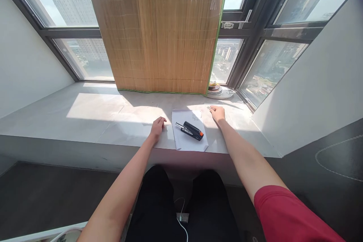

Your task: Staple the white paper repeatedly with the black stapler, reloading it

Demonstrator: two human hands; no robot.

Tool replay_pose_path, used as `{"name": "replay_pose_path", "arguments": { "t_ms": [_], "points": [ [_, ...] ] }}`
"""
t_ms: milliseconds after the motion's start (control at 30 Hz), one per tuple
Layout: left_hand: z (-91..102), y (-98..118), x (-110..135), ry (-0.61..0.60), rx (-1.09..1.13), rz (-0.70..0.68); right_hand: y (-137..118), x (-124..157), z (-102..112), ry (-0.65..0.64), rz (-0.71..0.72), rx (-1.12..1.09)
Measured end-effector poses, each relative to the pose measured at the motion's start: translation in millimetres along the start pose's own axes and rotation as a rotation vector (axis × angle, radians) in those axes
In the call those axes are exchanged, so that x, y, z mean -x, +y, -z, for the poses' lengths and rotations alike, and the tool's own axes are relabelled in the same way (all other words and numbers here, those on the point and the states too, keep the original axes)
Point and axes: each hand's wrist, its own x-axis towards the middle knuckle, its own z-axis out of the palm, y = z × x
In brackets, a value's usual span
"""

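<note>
A black stapler (193, 131) with an orange part at one end lies on white sheets of paper (188, 144) on the window sill; its metal magazine shows beside the black top. My left hand (158, 126) rests on the sill left of the paper, its fingers curled, with nothing visible in it. To the right of the paper, my right hand (217, 113) pinches a small thin strip (209, 108) that looks metallic, perhaps staples. Some dark writing or drawing marks the paper's upper right part.
A bamboo blind (170, 38) hangs in front of the window down to the sill (85, 121). Stacked round plates or discs (217, 90) stand by its lower right corner. A white cable (183, 227) runs between my legs below the sill's front edge.
</note>
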Motion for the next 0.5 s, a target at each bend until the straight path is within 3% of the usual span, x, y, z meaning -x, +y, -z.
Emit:
{"name": "replay_pose_path", "arguments": {
  "t_ms": [133,300,400,500],
  "points": [
    [0.1,4,1,0.043,0.123,0.026,5,34,9,-0.057,-0.009,0.065],
    [-10.0,10,9,0.056,0.172,0.084,6,94,12,-0.191,0.119,0.22],
    [-17.8,10,3,0.079,0.093,0.131,1,106,12,-0.198,0.159,0.325],
    [-14.1,14,-19,0.14,-0.092,0.099,-3,103,12,-0.187,0.163,0.349]
  ]
}}
